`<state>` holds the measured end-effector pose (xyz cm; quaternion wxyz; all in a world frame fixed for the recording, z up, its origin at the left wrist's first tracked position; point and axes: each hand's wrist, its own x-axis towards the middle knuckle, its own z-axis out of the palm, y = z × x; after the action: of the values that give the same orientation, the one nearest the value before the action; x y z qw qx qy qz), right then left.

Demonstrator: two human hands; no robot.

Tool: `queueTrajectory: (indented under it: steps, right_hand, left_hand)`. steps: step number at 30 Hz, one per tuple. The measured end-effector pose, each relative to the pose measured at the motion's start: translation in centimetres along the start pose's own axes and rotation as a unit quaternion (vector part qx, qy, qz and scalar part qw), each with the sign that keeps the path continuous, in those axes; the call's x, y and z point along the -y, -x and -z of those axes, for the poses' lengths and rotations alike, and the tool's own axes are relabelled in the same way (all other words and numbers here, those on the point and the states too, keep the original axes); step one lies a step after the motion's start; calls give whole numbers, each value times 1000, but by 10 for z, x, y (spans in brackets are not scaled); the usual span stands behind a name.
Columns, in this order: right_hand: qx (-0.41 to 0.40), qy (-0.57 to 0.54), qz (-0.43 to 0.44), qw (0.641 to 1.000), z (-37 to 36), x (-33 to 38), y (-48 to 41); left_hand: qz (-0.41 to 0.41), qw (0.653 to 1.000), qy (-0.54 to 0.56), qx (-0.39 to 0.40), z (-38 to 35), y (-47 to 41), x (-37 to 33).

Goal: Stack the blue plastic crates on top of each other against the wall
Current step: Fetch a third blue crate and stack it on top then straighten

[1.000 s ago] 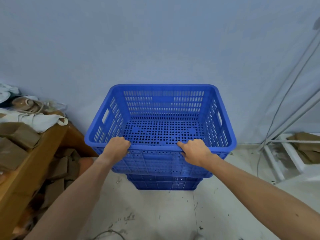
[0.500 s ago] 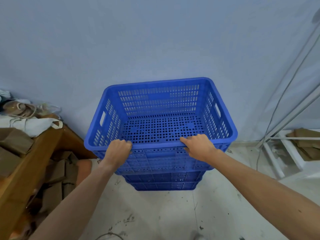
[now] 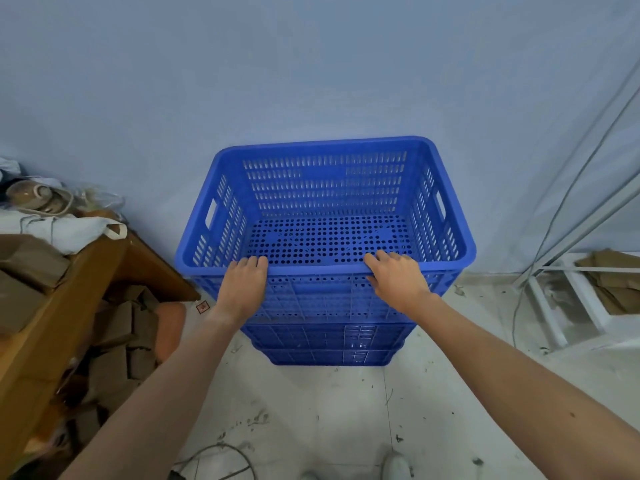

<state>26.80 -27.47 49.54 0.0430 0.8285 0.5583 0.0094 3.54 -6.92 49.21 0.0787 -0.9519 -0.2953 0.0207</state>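
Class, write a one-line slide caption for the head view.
Both hands, left and right, grip the top crate's near rim on the stack by the wall.

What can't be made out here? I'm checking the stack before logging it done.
Head view only:
- Lower crates: the top crate covers them, so their count is unclear.
- Gap to the wall: hidden behind the far rim.
- Fingertips of the left hand and right hand: curled over the near rim.

Lower crates mostly hidden beneath top crate; count unclear. Palms of left hand and right hand unseen, grip beyond fingers undeterminable.
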Motion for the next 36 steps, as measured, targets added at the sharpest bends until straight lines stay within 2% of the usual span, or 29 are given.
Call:
queueTrajectory:
  steps: [5, 12, 17, 21, 27, 33, 36]
  right_hand:
    - [-23, -19, -4, 1000, -5, 3, 7]
    - [-20, 0, -3, 1000, -1, -4, -7]
    - [-40, -25, -2, 999, -5, -6, 7]
    - [-24, -22, 1, 999, 0, -18, 9]
    - [-53, -41, -9, 998, -2, -2, 10]
    - [-64, -42, 17, 997, -4, -6, 9]
    - [-40, -24, 12, 999, 0, -10, 3]
  left_hand:
    - [-7, 1000, 25, -12, -3, 18, -2]
    - [43, 998, 29, 43, 2, 7, -10]
    - [31, 999, 36, -4, -4, 16, 9]
    - [16, 998, -43, 37, 9, 16, 38]
    - [-5, 988, -137, 73, 26, 18, 72]
    - [72, 987, -98, 102, 27, 21, 76]
    - [72, 991, -56, 93, 24, 17, 63]
